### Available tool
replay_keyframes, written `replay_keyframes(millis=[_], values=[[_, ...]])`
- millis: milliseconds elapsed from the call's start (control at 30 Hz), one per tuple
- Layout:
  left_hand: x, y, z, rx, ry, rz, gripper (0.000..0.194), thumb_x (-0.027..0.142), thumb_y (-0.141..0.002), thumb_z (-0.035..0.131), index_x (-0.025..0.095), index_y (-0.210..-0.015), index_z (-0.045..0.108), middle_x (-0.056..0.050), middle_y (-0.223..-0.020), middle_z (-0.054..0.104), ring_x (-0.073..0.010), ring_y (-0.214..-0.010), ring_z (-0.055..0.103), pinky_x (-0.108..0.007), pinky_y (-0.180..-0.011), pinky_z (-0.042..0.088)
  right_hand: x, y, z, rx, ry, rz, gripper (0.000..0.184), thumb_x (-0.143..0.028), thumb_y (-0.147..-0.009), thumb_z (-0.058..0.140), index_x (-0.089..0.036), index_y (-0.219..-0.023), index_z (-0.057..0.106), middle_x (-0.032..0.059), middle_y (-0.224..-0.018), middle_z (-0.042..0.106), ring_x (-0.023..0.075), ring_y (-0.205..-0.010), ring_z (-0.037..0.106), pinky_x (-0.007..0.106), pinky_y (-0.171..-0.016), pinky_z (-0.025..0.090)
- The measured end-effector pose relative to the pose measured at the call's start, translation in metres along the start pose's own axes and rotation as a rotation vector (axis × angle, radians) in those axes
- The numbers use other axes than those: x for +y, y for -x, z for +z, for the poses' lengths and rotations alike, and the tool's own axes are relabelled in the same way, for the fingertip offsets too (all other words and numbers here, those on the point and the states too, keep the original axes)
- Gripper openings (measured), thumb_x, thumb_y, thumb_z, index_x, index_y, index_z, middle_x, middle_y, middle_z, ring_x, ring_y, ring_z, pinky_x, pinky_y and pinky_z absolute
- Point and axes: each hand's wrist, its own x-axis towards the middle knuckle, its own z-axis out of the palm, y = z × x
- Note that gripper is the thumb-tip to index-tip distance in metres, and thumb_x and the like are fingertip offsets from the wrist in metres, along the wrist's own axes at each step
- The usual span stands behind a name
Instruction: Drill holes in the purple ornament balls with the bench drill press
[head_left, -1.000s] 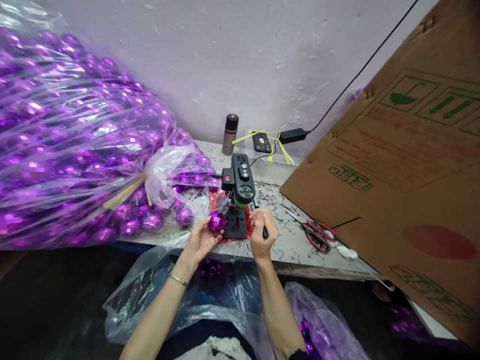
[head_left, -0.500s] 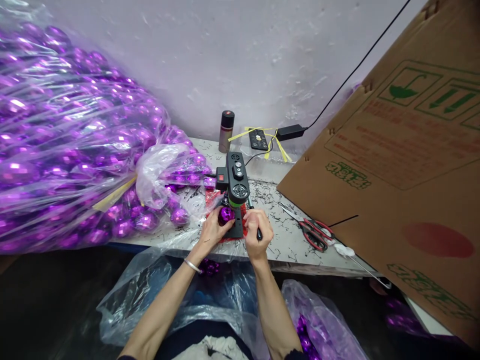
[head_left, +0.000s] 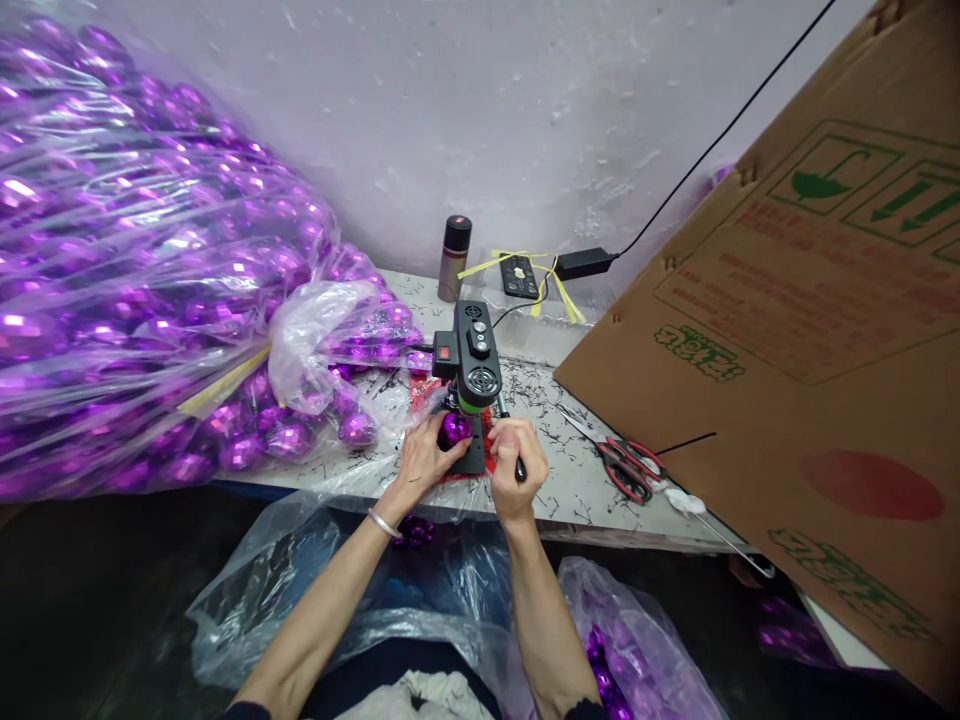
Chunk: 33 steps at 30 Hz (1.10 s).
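Note:
My left hand (head_left: 426, 458) is closed around a shiny purple faceted ball (head_left: 454, 430), its thumb on the near side. The ball sits under the green-ringed head of a small black drill press (head_left: 478, 355), over the black base plate (head_left: 472, 462). My right hand (head_left: 519, 465) is wrapped round the black-ended lever (head_left: 520, 470) on the press's right side. A red mat (head_left: 420, 393) shows beneath the base. The press's tip, where it meets the ball, is hidden.
A big clear bag of purple balls (head_left: 150, 270) fills the left. A cardboard box (head_left: 787, 330) leans on the right, with red-handled scissors (head_left: 630, 468) beside it. A spray can (head_left: 454, 258) and a power adapter (head_left: 585, 263) stand behind. Clear plastic (head_left: 262, 590) hangs below the table's edge.
My left hand has moved the purple ball right and forward, from beside the press to under its head. My right hand stays on the lever, nearly unmoved.

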Motion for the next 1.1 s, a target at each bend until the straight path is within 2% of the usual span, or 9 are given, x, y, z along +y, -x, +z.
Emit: replay_keyframes(millis=[100, 200, 433, 567, 767, 900, 1100], values=[[-0.004, -0.002, 0.010, -0.009, -0.009, 0.050, 0.058, 0.044, -0.074, 0.085, 0.021, -0.124, 0.066, -0.015, -0.129, 0.069, -0.0372, -0.128, 0.061, -0.053, -0.114, 0.043, 0.000, -0.001, -0.001, -0.009, 0.007, 0.000, 0.031, -0.016, -0.101, 0.044, -0.022, -0.071, 0.051, -0.0003, -0.071, 0.059, 0.0140, -0.068, 0.058, 0.029, -0.065, 0.045], [-0.011, 0.002, 0.014, -0.035, -0.001, 0.085, 0.059, 0.047, -0.084, 0.077, 0.020, -0.133, 0.060, -0.017, -0.137, 0.065, -0.0356, -0.132, 0.059, -0.053, -0.115, 0.042, -0.001, -0.001, -0.001, -0.009, 0.016, -0.007, 0.031, -0.016, -0.101, 0.044, -0.022, -0.071, 0.051, -0.0002, -0.071, 0.059, 0.0141, -0.068, 0.058, 0.029, -0.063, 0.045], [-0.016, 0.008, 0.012, -0.035, 0.033, 0.106, 0.055, 0.046, -0.086, 0.075, 0.021, -0.133, 0.060, -0.017, -0.136, 0.067, -0.0342, -0.129, 0.062, -0.052, -0.113, 0.045, 0.004, 0.007, 0.000, 0.014, 0.025, -0.001, 0.031, -0.014, -0.100, 0.044, -0.022, -0.070, 0.051, -0.0006, -0.069, 0.058, 0.0144, -0.067, 0.057, 0.030, -0.062, 0.043], [-0.014, 0.008, 0.012, -0.042, 0.040, 0.080, 0.053, 0.047, -0.086, 0.075, 0.022, -0.131, 0.061, -0.016, -0.135, 0.068, -0.0339, -0.130, 0.062, -0.052, -0.114, 0.045, 0.019, 0.022, 0.004, 0.030, 0.012, -0.026, 0.031, -0.017, -0.100, 0.043, -0.023, -0.071, 0.052, 0.0001, -0.071, 0.059, 0.0146, -0.066, 0.058, 0.030, -0.061, 0.043], [-0.011, 0.007, 0.011, -0.040, 0.101, 0.038, 0.056, 0.047, -0.080, 0.081, 0.023, -0.128, 0.064, -0.015, -0.134, 0.068, -0.0348, -0.129, 0.062, -0.052, -0.114, 0.044, 0.041, 0.039, 0.014, 0.123, -0.017, -0.088, 0.031, -0.023, -0.101, 0.041, -0.024, -0.072, 0.050, -0.0011, -0.071, 0.057, 0.0146, -0.064, 0.057, 0.031, -0.062, 0.047], [-0.011, 0.007, 0.011, -0.034, 0.131, 0.003, 0.059, 0.047, -0.076, 0.084, 0.023, -0.126, 0.065, -0.014, -0.134, 0.068, -0.0353, -0.129, 0.062, -0.052, -0.115, 0.043, 0.047, 0.043, 0.019, 0.166, 0.000, -0.093, 0.032, -0.027, -0.102, 0.039, -0.024, -0.071, 0.048, -0.0017, -0.069, 0.055, 0.0152, -0.061, 0.056, 0.036, -0.068, 0.050], [-0.013, 0.006, 0.011, -0.041, 0.119, 0.031, 0.057, 0.047, -0.078, 0.083, 0.022, -0.127, 0.064, -0.016, -0.133, 0.068, -0.0355, -0.128, 0.063, -0.054, -0.115, 0.043, 0.052, 0.046, 0.023, 0.188, -0.019, -0.102, 0.034, -0.029, -0.104, 0.037, -0.024, -0.071, 0.046, -0.0026, -0.068, 0.053, 0.0150, -0.061, 0.054, 0.039, -0.074, 0.051]])
